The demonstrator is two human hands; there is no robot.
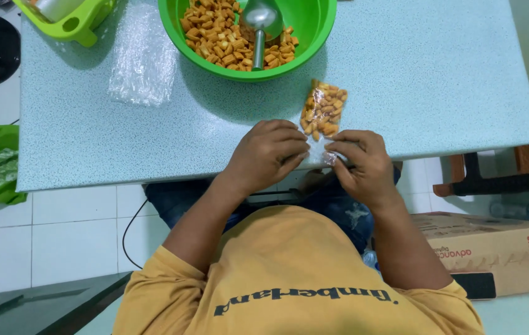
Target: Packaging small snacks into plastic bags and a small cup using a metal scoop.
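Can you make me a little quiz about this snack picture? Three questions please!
1. True or false: the metal scoop lies in the green bowl on top of the snacks.
2. What do the left hand and the right hand pinch together? A) the open end of the small snack bag B) the scoop handle C) the cardboard box
3. Fill in: the pile of empty clear bags lies on the table between the bowl and the lime green ____.

Key: 1 true; 2 A; 3 holder.

Green bowl [171,25] top cut off
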